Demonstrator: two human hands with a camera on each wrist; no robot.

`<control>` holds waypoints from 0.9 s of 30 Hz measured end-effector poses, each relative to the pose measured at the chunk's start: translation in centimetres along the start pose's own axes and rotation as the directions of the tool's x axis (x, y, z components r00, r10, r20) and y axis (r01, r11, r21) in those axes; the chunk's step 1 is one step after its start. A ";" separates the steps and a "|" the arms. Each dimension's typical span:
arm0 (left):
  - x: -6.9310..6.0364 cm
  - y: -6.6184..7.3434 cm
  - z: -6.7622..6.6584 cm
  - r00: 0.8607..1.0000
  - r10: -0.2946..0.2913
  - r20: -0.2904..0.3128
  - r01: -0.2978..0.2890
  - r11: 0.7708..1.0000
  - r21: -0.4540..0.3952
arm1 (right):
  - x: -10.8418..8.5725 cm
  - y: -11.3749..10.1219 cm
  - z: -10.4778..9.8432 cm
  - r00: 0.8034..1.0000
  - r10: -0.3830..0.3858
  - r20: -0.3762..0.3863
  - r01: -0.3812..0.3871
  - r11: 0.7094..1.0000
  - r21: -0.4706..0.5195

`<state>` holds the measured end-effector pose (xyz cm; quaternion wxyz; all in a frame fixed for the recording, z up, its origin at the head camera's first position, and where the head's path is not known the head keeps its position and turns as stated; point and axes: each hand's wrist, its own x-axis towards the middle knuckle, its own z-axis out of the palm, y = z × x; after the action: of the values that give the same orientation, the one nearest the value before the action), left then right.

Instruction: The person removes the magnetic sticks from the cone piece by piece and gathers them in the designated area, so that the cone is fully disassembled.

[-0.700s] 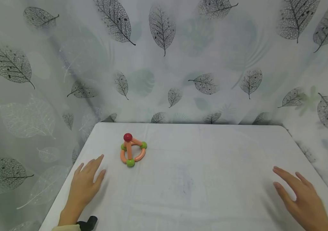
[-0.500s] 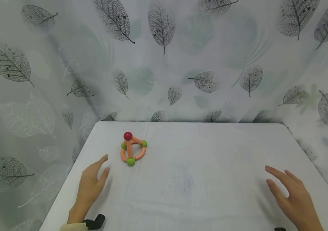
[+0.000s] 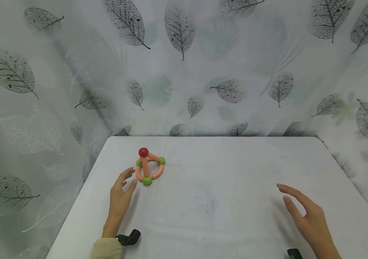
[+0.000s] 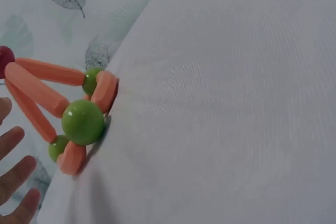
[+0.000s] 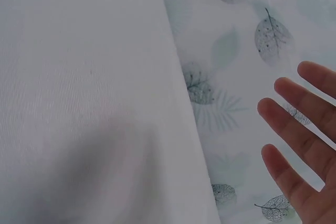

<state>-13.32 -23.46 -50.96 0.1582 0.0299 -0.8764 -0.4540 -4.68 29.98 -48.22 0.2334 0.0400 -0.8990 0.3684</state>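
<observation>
Toward the back left of the table stands a small pyramid made of building pieces [image 3: 145,167]: orange rods and curved orange pieces joined by green balls [image 4: 83,122], topped by a red ball [image 3: 143,152]. My left hand [image 3: 121,198] hovers just to its near left, fingers loosely bent and apart from it as far as I can tell. In the left wrist view its spread fingers [image 4: 18,176] show beside the pyramid, holding nothing. On the right side of the table, my right hand [image 3: 310,217] is held in the air, fingers relaxed and apart [image 5: 294,119], with nothing in it.
The table [image 3: 223,201] has a white cover. Behind it and along both sides hang leaf-printed curtains [image 3: 184,72]. A black wrist device [image 3: 129,237] sits at the left wrist by a pale sleeve [image 3: 107,248]; another dark device [image 3: 294,253] shows near the right wrist.
My left hand has moved right and slightly forward, nearer the pyramid. My right hand has moved left, toward the middle of the table. The pyramid stays in place.
</observation>
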 end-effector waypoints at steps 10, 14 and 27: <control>0.5 -0.1 3.6 0.997 -0.079 0.001 0.078 0.990 -0.121 | -0.5 -1.3 2.2 0.988 0.128 0.087 -0.133 0.990 0.048; 0.5 -0.2 4.4 0.996 -0.092 0.002 0.092 0.991 -0.098 | -0.6 -1.6 3.1 0.985 0.129 0.114 -0.139 0.986 0.089; 0.7 -0.5 4.8 0.999 -0.041 -0.014 0.041 0.999 -0.024 | -0.4 -2.2 5.0 0.985 0.057 0.161 -0.092 0.972 0.216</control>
<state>-15.50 -20.11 -53.76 0.1555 0.0494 -0.8689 -0.4673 -5.80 24.93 -50.08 0.1435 0.0603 -0.8683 0.4710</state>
